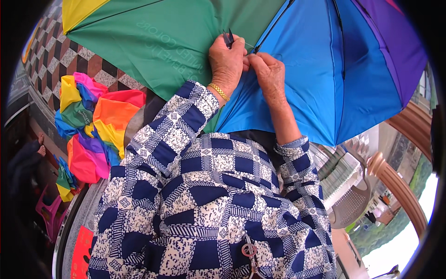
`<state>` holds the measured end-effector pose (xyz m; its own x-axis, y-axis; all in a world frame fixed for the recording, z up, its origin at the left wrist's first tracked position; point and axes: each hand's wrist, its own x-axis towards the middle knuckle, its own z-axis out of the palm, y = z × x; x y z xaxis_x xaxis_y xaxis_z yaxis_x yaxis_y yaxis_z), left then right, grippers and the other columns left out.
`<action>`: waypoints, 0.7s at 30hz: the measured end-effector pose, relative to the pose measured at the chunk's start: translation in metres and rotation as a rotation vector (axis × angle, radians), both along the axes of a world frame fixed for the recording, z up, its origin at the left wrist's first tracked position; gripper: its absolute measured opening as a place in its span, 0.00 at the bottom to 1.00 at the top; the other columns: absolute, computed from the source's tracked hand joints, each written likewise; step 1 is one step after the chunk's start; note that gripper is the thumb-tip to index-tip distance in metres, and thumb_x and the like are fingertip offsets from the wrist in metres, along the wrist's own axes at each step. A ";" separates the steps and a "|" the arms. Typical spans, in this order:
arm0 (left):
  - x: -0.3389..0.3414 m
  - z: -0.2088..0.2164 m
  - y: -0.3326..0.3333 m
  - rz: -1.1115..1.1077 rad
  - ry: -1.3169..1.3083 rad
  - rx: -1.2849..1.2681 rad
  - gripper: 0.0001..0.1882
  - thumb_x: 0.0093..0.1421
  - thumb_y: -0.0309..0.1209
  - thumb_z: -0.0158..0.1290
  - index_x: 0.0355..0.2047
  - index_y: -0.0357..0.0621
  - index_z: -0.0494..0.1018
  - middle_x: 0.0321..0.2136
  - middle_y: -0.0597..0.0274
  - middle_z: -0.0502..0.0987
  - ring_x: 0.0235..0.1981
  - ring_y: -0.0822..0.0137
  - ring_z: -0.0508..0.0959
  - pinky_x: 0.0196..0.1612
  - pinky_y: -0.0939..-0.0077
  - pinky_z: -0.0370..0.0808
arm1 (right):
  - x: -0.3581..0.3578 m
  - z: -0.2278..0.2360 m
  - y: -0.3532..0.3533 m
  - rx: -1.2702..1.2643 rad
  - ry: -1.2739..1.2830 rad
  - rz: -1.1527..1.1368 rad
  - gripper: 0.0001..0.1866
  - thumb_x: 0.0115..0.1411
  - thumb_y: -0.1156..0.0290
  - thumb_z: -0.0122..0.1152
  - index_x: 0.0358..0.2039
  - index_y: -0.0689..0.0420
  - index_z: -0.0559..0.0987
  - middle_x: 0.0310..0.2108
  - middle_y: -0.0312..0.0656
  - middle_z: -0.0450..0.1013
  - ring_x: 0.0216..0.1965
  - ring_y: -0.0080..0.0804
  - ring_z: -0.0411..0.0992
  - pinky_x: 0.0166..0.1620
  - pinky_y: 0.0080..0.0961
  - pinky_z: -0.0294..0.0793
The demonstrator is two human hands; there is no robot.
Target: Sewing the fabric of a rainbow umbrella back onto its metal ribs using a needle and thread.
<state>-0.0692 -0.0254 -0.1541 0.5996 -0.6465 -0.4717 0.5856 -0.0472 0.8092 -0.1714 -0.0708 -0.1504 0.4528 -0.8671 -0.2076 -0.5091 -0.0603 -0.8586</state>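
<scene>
Umbrella (pixel 302 79) lies before the person (pixel 209 200)
Cloth heap (pixel 118 111) to its left, stool (pixel 45 211) farther left, chair (pixel 350 207) at right

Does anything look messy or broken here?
Just the crumpled rainbow cloth heaped over on the left: it looks messy next to the spread-open umbrella. I can't see any rips or spills.

Umbrella (pixel 306 69) cut off, hillside (pixel 422 179) blurred

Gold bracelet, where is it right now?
In the head view's upper middle, the gold bracelet circles the wrist of the left hand, beside the blue-and-white sleeve.
</scene>
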 end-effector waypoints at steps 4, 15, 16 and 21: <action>0.000 0.000 0.000 0.003 0.010 0.007 0.07 0.57 0.28 0.51 0.31 0.38 0.67 0.19 0.62 0.70 0.13 0.73 0.71 0.13 0.81 0.67 | -0.001 -0.004 -0.001 0.005 -0.007 -0.009 0.10 0.53 0.68 0.55 0.21 0.62 0.76 0.17 0.33 0.69 0.22 0.16 0.63 0.26 0.18 0.63; 0.000 -0.006 -0.004 -0.061 -0.091 0.052 0.05 0.54 0.28 0.53 0.28 0.40 0.70 0.17 0.66 0.71 0.15 0.76 0.71 0.15 0.83 0.67 | -0.002 -0.013 0.001 -0.067 -0.006 -0.007 0.10 0.53 0.68 0.55 0.22 0.61 0.78 0.21 0.36 0.73 0.25 0.19 0.68 0.30 0.18 0.66; 0.001 -0.006 -0.005 -0.086 -0.089 0.069 0.05 0.54 0.28 0.54 0.27 0.40 0.71 0.17 0.67 0.71 0.15 0.76 0.71 0.15 0.83 0.67 | -0.003 -0.012 0.001 -0.086 0.014 0.006 0.10 0.53 0.68 0.56 0.23 0.61 0.79 0.22 0.37 0.73 0.26 0.20 0.68 0.31 0.19 0.66; 0.007 -0.002 -0.006 -0.168 -0.053 0.108 0.05 0.53 0.28 0.55 0.26 0.40 0.71 0.16 0.67 0.71 0.15 0.75 0.72 0.16 0.83 0.67 | -0.008 0.010 0.003 -0.274 0.034 0.114 0.10 0.52 0.65 0.56 0.24 0.59 0.79 0.24 0.45 0.73 0.27 0.43 0.72 0.32 0.32 0.71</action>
